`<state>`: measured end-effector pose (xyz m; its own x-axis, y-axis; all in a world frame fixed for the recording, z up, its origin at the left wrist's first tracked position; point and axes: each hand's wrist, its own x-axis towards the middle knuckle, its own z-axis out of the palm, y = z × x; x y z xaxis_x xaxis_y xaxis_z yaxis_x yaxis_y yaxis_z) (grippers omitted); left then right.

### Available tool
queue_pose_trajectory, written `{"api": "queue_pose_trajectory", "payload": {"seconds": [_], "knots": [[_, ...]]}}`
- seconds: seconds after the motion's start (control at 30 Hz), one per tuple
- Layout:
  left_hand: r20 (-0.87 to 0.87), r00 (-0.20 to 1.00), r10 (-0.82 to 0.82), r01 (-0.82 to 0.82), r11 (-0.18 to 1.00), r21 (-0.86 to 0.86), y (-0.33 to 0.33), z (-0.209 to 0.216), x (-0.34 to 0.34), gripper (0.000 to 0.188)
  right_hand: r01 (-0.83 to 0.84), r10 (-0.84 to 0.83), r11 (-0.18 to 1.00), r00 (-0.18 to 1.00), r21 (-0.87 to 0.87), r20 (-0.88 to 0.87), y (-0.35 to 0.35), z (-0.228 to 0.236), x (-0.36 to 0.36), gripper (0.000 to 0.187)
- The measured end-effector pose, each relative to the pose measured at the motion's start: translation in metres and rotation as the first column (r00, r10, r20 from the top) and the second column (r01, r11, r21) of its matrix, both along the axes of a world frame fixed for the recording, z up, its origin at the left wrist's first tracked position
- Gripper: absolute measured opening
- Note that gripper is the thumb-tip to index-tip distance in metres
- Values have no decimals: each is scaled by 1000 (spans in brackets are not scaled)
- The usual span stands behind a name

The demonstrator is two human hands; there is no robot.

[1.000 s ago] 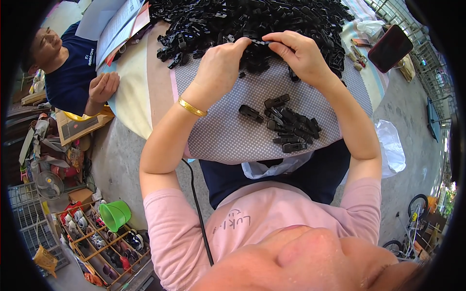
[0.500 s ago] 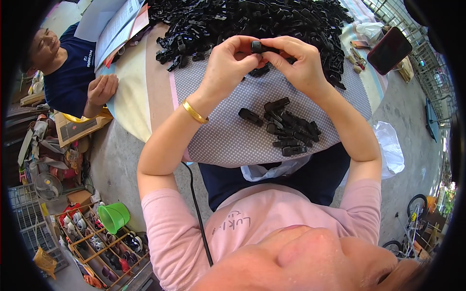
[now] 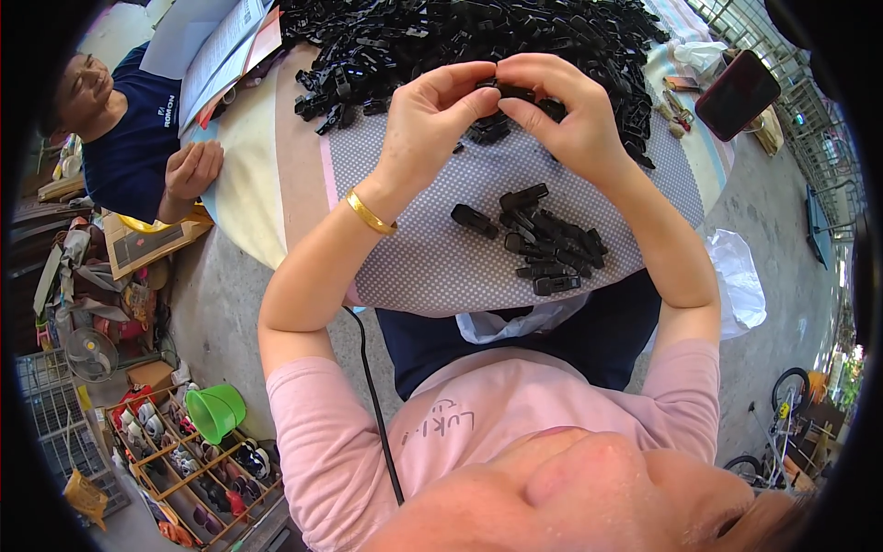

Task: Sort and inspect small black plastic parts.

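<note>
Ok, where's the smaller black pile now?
In the head view, the smaller black pile lies right of centre on the dotted cloth, right of a lone black piece.

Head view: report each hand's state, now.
Left hand: closed, pinching a small black plastic piece.
Right hand: closed, pinching the same piece, partly hidden by fingers.

Black piles on a dotted cloth [image 3: 405,262], pink tee [image 3: 322,414] up close
So the cloth's main panel is grey with tiny white dots, plus thin pink, wide tan and pale yellow stripes toward its left side. Pile [image 3: 414,46] at the cloth's far end is black, same with the small heap [image 3: 556,244] at its near edge and the held piece [image 3: 516,92] over it. Gold bracelet [image 3: 371,212] too. Near side of the cloth: navy trousers [image 3: 405,354], dark lettering on the tee. Left of it: a co-worker's navy top [image 3: 129,138], bright green bucket [image 3: 216,412]. Right: white bag [image 3: 739,285].
</note>
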<state>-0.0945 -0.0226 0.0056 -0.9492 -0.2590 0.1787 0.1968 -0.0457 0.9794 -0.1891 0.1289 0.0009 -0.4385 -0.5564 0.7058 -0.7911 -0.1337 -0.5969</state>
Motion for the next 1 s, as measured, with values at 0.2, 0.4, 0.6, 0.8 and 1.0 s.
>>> {"api": "queue_pose_trajectory", "payload": {"seconds": [0.2,0.4,0.6,0.8,1.0], "knots": [[-115,993,7,-32,977,-213,-1,7,2,36,-227,176,972,868,54,465,8,-2,-15,35],[-91,993,-78,62,985,-162,-5,17,6,36,-279,188,952,861,129,472,15,10,-17,25],[376,797,-473,601,689,-406,-6,19,11,20,-250,292,790,956,559,13,41,31,-39,17],[128,981,-148,184,472,-862,-10,17,8,14,-96,253,733,957,673,-140,47,22,-34,21],[51,996,-71,67,255,-964,-13,0,3,23,32,166,711,963,702,-212,31,11,-27,22]]}}
